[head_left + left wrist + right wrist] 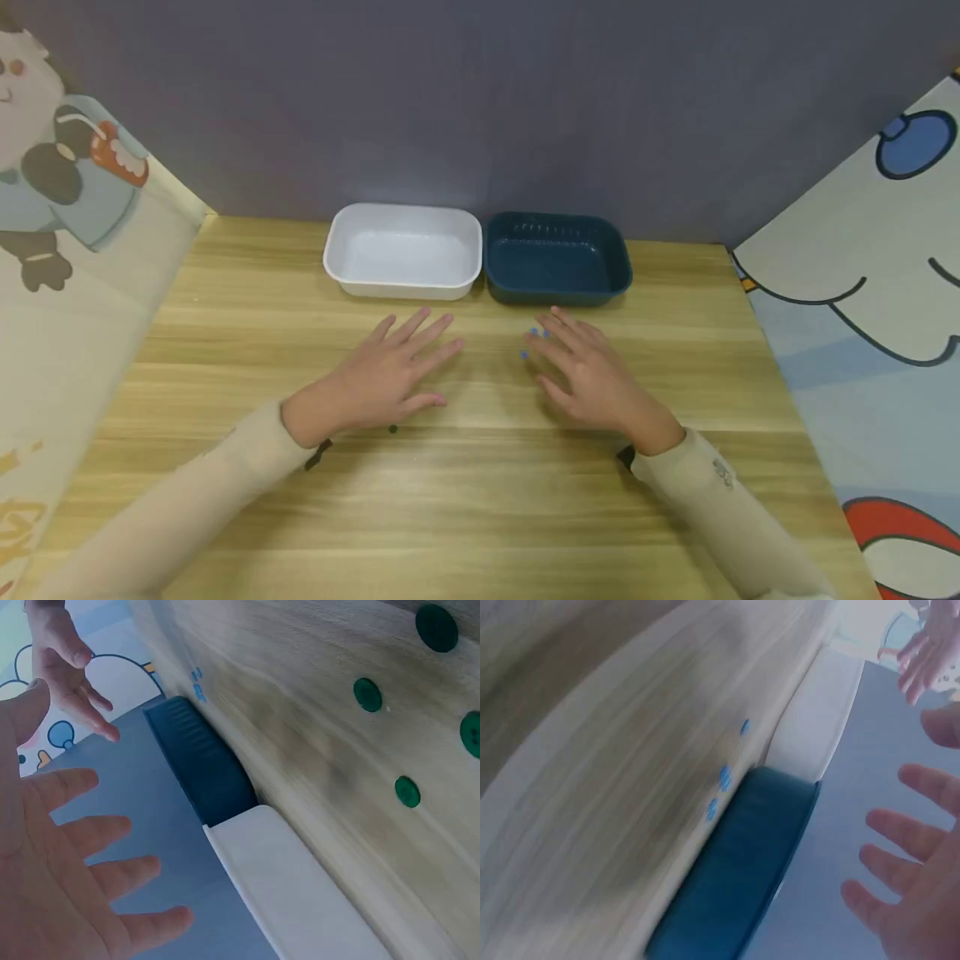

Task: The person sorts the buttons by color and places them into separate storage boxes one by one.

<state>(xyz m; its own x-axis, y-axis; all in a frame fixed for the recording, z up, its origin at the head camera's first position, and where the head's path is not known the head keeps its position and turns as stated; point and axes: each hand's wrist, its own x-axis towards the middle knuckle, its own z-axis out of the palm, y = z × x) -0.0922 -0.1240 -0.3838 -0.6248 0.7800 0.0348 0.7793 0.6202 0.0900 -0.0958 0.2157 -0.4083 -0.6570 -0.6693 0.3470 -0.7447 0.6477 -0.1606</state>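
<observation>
My left hand [375,379] hovers over the table with fingers spread, holding nothing, in front of a white basin [405,290]. Below that palm lie several green buttons [367,695]; in the head view the hand covers most of them, and one green button [393,429] shows by the wrist. My right hand [596,379], fingers apart and holding nothing, is held in front of a dark teal basin [558,296]. Several small blue pieces [724,778] lie on the wood near this basin, partly hidden by the right fingers in the head view.
Both basins stand side by side at the back of the wooden table [465,508], close to a grey-blue wall panel [480,108]. Cartoon-printed panels flank the table on the left [97,317] and right [840,400].
</observation>
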